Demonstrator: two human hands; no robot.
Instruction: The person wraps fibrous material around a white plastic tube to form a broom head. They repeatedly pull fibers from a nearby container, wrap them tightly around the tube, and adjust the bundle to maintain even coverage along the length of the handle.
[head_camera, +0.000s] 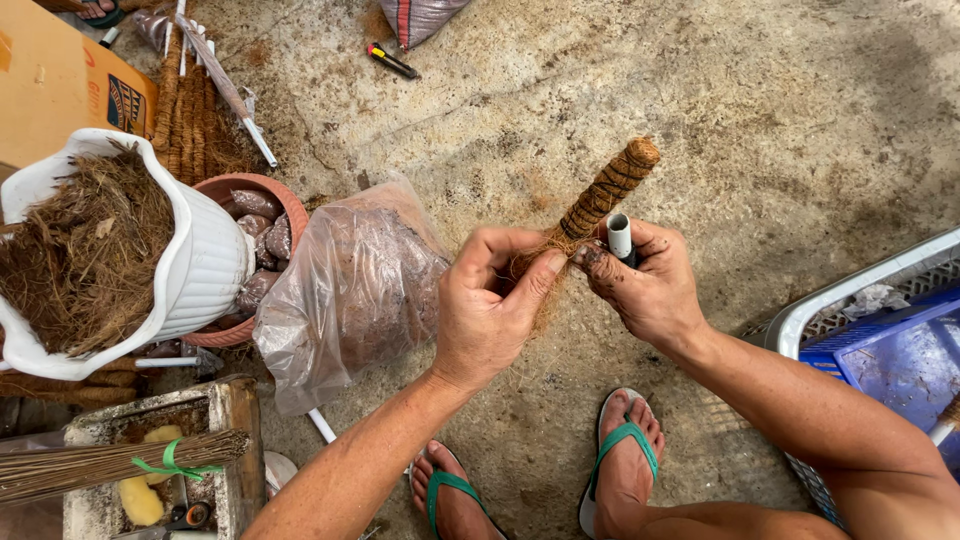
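Both forearms come in from the bottom edge, two feet in green-strapped sandals seen below them. Left hand is closed, thumb and fingers pinched on loose brown fibre at the lower end of a fibre-wrapped stick. Right hand is closed around a grey tube, which stands upright just beside the stick's base. The stick is tilted up and to the right, away from both hands, bound with dark cord.

Containers, counted: one white pot filled with dry brown fibre; one terracotta pot behind it, holding dark chunks; one clear plastic bag of brownish material, just left of the left hand; one white and blue crate at right, contents unclear.

One tied bundle of thin sticks is laid on a concrete block at lower left. One marker lies on the concrete floor, well apart.
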